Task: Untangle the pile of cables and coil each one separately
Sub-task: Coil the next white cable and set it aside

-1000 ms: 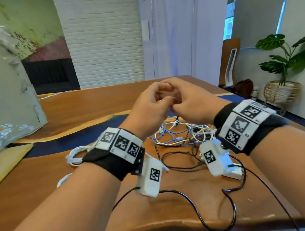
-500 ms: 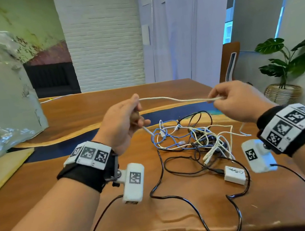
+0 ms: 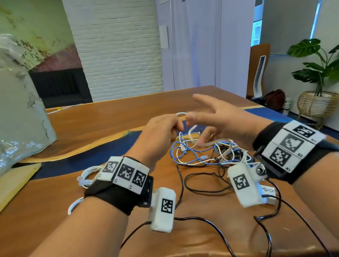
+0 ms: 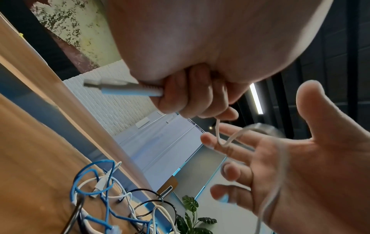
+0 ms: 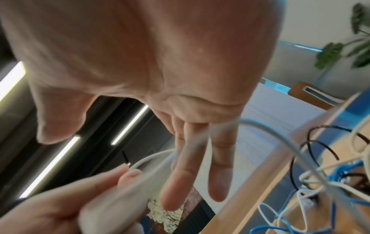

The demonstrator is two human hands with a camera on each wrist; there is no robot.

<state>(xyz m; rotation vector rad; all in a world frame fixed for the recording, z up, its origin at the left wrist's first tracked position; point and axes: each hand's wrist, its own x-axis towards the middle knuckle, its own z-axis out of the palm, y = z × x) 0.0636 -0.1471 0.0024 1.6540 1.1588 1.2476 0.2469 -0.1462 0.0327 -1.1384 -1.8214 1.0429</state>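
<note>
While fisted — left hand [image 3: 160, 134], white cable [image 4: 128, 89]

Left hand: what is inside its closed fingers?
The left hand grips a white cable; its plug end sticks out one side, cord trailing out the other. The stretch inside the fist is covered.
</note>
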